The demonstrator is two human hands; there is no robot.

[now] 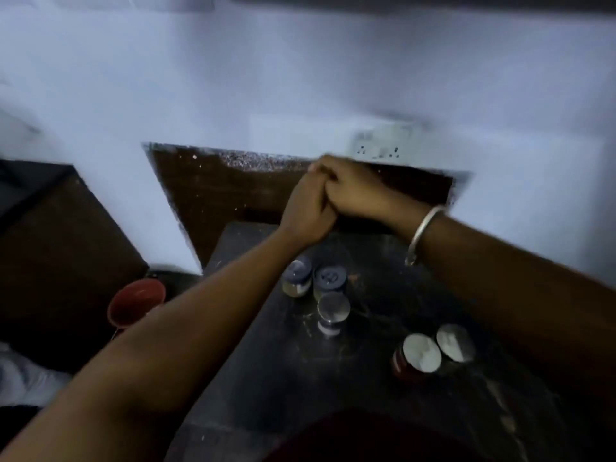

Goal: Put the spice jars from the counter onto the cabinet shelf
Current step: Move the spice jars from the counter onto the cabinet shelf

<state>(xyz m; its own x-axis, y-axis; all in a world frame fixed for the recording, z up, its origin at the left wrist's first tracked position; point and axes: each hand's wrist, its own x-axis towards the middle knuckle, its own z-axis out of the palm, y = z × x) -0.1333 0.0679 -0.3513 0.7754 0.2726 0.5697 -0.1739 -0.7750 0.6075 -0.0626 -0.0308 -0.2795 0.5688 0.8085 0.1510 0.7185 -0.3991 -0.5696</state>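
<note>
Several spice jars stand on the dark counter (366, 411). Two have blue lids (297, 270) (330, 278), and one with a silver lid (333, 308) stands just in front of them. Two more silver-lidded jars (421, 353) (455, 342) sit nearer, to the right. My left hand (308, 208) and my right hand (353, 191) are clasped together above the back of the counter, fingers closed against each other. No jar is in either hand. A metal bangle (425, 231) circles my right wrist. The picture is blurred.
A brown panel (206, 195) rises behind the counter against the pale wall, with a wall socket (380, 146) above it. A red cup (136, 303) sits low at the left, beside a dark brown cabinet side (56, 261).
</note>
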